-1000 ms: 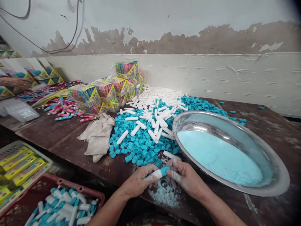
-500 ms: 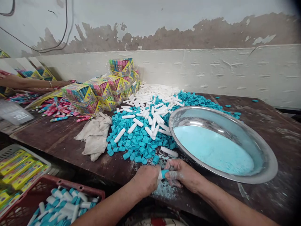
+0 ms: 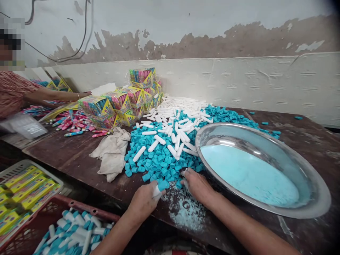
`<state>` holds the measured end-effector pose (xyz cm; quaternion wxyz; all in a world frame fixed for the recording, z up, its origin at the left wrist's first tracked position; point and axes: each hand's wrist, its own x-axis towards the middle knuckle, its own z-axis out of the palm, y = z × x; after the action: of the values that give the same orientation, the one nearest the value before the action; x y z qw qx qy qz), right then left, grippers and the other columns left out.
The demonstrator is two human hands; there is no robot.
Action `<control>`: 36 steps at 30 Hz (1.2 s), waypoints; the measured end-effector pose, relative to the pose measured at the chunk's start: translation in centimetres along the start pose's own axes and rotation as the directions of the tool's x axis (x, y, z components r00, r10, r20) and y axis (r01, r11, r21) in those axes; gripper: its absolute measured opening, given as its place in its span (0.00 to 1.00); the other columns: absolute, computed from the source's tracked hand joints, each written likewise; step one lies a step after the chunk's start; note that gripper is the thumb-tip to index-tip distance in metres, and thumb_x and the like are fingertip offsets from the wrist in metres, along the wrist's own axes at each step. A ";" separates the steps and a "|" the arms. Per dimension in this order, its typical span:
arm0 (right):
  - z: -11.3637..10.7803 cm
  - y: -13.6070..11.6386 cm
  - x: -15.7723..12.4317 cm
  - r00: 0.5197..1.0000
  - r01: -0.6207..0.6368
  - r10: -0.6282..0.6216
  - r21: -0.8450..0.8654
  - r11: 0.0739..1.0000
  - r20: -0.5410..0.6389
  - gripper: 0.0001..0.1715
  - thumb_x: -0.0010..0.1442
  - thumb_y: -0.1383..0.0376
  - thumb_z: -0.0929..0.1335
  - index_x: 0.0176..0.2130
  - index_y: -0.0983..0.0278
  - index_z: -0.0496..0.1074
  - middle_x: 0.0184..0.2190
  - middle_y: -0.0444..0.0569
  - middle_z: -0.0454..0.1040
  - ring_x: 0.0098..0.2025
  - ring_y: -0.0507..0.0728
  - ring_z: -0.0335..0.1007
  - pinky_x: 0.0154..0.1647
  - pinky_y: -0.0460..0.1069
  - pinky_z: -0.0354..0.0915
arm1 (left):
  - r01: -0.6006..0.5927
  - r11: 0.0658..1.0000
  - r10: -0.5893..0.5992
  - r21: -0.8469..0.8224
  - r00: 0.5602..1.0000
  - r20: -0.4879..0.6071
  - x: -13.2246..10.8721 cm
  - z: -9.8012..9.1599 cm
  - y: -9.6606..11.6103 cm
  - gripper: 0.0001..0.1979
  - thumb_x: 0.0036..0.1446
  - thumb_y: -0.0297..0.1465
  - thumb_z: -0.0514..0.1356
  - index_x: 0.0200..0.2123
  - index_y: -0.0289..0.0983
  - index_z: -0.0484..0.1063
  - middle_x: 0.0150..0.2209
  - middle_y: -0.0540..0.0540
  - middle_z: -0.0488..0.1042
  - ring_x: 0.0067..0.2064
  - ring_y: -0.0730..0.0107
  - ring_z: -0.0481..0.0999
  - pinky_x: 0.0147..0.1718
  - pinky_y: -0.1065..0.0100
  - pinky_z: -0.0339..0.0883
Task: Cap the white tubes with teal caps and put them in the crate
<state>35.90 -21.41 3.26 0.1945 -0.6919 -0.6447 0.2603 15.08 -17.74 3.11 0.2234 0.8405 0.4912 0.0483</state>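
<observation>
My left hand (image 3: 146,198) is closed around a white plastic tube with a blue cap (image 3: 163,185) on its end. The capped end points up and right, past my fingers. My right hand (image 3: 198,186) reaches to the front edge of a heap of loose blue caps (image 3: 159,164). Its powdery fingers are curled in; what lies in them is hidden. Several white tubes (image 3: 183,132) lie on top of the caps, with more piled behind. Blue-white powder (image 3: 187,212) is scattered on the tabletop between my hands.
A metal basin (image 3: 316,203) holding light-blue powder stands at right. A cloth (image 3: 113,152) and stacked packs of colourful pens (image 3: 122,102) lie left. A red crate (image 3: 79,203) of capped tubes sits below the table edge. Another person's arm (image 3: 53,94) reaches in at far left.
My hands have parted. The left has drawn away leftward with the capped tube; the right has moved up to the caps, covering where a loose white tube lay. The view has shifted slightly left.
</observation>
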 end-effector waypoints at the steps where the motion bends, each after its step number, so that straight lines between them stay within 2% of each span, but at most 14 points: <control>1: 0.1 -0.1 0.2 1.000 0.014 -0.014 -0.074 0.997 0.008 0.05 0.53 0.66 0.64 0.32 0.65 0.69 0.36 0.51 0.67 0.38 0.58 0.66 0.37 0.49 0.58 | 0.012 0.999 -0.013 -0.035 1.000 -0.008 -0.1 -0.1 -0.2 0.11 0.56 0.39 0.52 0.34 0.38 0.66 0.30 0.45 0.74 0.34 0.62 0.74 0.31 0.71 0.58; 5: 0.0 -0.5 -0.1 0.996 0.074 -0.056 -0.345 0.936 0.063 0.05 0.53 0.64 0.66 0.33 0.63 0.69 0.34 0.48 0.67 0.35 0.55 0.65 0.33 0.47 0.55 | 0.060 0.988 -0.063 -0.145 0.998 -0.014 -0.6 -0.3 -0.7 0.10 0.56 0.38 0.52 0.33 0.39 0.67 0.29 0.48 0.74 0.34 0.66 0.74 0.31 0.73 0.57; 7: -0.4 -0.6 -0.4 0.995 0.081 -0.053 -0.371 0.925 0.086 0.05 0.54 0.64 0.66 0.34 0.63 0.69 0.33 0.47 0.68 0.34 0.54 0.65 0.31 0.46 0.54 | 0.088 0.981 -0.094 -0.174 0.995 -0.030 -0.7 -0.6 -1.0 0.10 0.56 0.38 0.52 0.34 0.39 0.68 0.29 0.49 0.74 0.34 0.67 0.73 0.31 0.73 0.57; 10: -0.4 -1.2 -0.5 0.996 0.087 -0.077 -0.413 0.906 0.041 0.08 0.57 0.63 0.64 0.36 0.62 0.71 0.34 0.49 0.68 0.34 0.55 0.66 0.31 0.47 0.54 | 0.114 0.974 -0.128 -0.197 0.990 -0.059 -0.6 -0.8 -1.5 0.10 0.56 0.39 0.52 0.33 0.39 0.68 0.28 0.49 0.73 0.32 0.67 0.73 0.29 0.73 0.56; 14: 1.4 -3.2 0.3 0.975 0.217 -0.209 -0.476 0.852 0.071 0.10 0.60 0.64 0.60 0.35 0.61 0.70 0.34 0.49 0.68 0.33 0.55 0.67 0.30 0.47 0.56 | 0.093 0.967 -0.118 -0.238 0.988 -0.095 -0.4 -0.7 -1.6 0.11 0.55 0.38 0.53 0.36 0.38 0.69 0.30 0.48 0.74 0.33 0.66 0.73 0.30 0.73 0.57; 17: 3.1 -4.4 0.9 0.971 0.227 -0.230 -0.533 0.815 0.061 0.08 0.58 0.68 0.61 0.36 0.63 0.68 0.37 0.52 0.68 0.34 0.57 0.68 0.31 0.48 0.58 | 0.071 0.960 -0.105 -0.272 0.988 -0.115 -0.5 -0.7 -1.7 0.11 0.55 0.38 0.53 0.36 0.38 0.70 0.30 0.48 0.74 0.33 0.66 0.72 0.30 0.73 0.57; 21: 3.6 -4.5 1.2 0.971 0.229 -0.234 -0.509 0.830 0.055 0.09 0.55 0.69 0.62 0.38 0.65 0.66 0.41 0.55 0.67 0.36 0.59 0.68 0.33 0.50 0.60 | 0.048 0.939 -0.097 -0.339 0.987 -0.127 -0.7 -0.6 -1.8 0.11 0.54 0.37 0.53 0.35 0.38 0.70 0.30 0.49 0.74 0.32 0.67 0.71 0.31 0.73 0.58; 25: 2.6 -4.0 0.7 0.962 0.271 -0.253 -0.392 0.879 0.099 0.12 0.53 0.69 0.63 0.40 0.67 0.65 0.37 0.53 0.70 0.37 0.60 0.68 0.35 0.51 0.61 | -0.032 0.886 -0.014 -0.462 0.995 -0.095 -0.3 -0.4 -1.2 0.10 0.53 0.37 0.54 0.32 0.37 0.70 0.29 0.50 0.72 0.32 0.69 0.69 0.32 0.73 0.57; 28: 2.0 -3.6 0.0 0.944 0.330 -0.317 -0.245 0.912 0.090 0.10 0.54 0.71 0.61 0.38 0.66 0.67 0.34 0.51 0.72 0.37 0.58 0.69 0.36 0.50 0.62 | -0.049 0.776 0.024 -0.629 0.999 -0.047 0.2 0.2 -0.5 0.11 0.50 0.37 0.57 0.30 0.35 0.70 0.27 0.51 0.70 0.31 0.71 0.66 0.31 0.73 0.57; 30: 1.8 -3.3 -0.5 0.938 0.345 -0.343 -0.093 0.934 0.038 0.10 0.54 0.72 0.62 0.37 0.65 0.67 0.35 0.50 0.72 0.39 0.57 0.69 0.38 0.48 0.62 | -0.001 0.640 0.016 -0.769 1.000 0.012 0.4 0.7 -0.2 0.15 0.47 0.40 0.60 0.32 0.33 0.70 0.22 0.53 0.65 0.25 0.75 0.62 0.26 0.74 0.55; 33: 1.9 -2.7 -1.4 0.959 0.285 -0.283 0.136 0.949 -0.037 0.10 0.52 0.73 0.64 0.37 0.64 0.68 0.33 0.47 0.74 0.37 0.54 0.69 0.38 0.46 0.63 | 0.118 0.404 0.037 -0.907 0.989 0.145 0.7 1.6 0.1 0.23 0.41 0.45 0.63 0.35 0.32 0.67 0.15 0.58 0.54 0.17 0.81 0.51 0.18 0.75 0.46; 35: 1.9 -2.4 -1.9 0.969 0.248 -0.241 0.204 0.947 -0.060 0.10 0.51 0.72 0.65 0.36 0.64 0.68 0.31 0.46 0.74 0.34 0.54 0.70 0.36 0.46 0.63 | 0.160 0.327 0.076 -0.931 0.978 0.194 0.8 1.9 0.4 0.25 0.40 0.46 0.63 0.35 0.32 0.67 0.13 0.60 0.50 0.15 0.83 0.47 0.16 0.75 0.41; 36: 1.8 -2.3 -2.1 0.969 0.248 -0.238 0.211 0.946 -0.071 0.10 0.51 0.72 0.66 0.36 0.64 0.68 0.31 0.46 0.74 0.34 0.54 0.70 0.36 0.46 0.63 | 0.162 0.320 0.093 -0.933 0.975 0.201 0.8 2.0 0.5 0.25 0.40 0.46 0.63 0.35 0.32 0.67 0.13 0.60 0.50 0.15 0.83 0.46 0.15 0.75 0.39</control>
<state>32.90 -23.37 3.45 0.3142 -0.5873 -0.6880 0.2880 16.52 -17.95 1.43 0.7243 0.5413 0.3610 0.2283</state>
